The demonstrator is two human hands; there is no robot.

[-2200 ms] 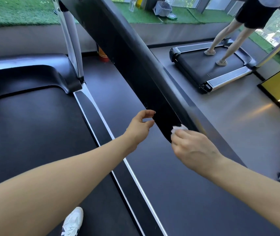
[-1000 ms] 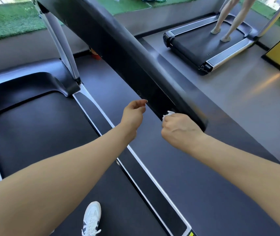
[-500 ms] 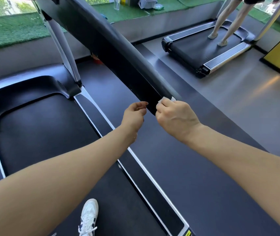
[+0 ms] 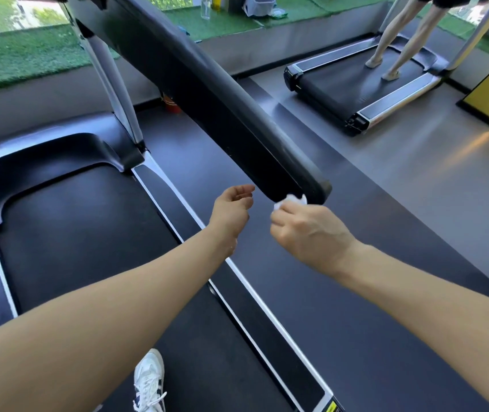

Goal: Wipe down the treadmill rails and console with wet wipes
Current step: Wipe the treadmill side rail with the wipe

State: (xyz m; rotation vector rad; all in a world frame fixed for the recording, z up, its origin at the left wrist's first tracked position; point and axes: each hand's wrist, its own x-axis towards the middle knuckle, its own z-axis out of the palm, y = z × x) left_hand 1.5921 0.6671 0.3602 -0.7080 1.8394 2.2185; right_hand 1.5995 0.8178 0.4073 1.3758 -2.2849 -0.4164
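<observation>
White wet wipe (image 4: pixel 292 200) now at rail (image 4: pixel 207 93) near end | our right hand (image 4: pixel 311 230) grip clamped on it | left hand (image 4: pixel 232 208) relaxed, empty | this rail's pass looks finished.

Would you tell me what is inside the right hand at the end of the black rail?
A crumpled white wet wipe pokes out above the right hand, against the rail tip. The rest of it is hidden inside the curled fingers.

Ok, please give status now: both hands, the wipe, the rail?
Right hand grips wet wipe at near end of black rail. Left hand empty, loosely curled beside rail. Nothing in the way.
</observation>
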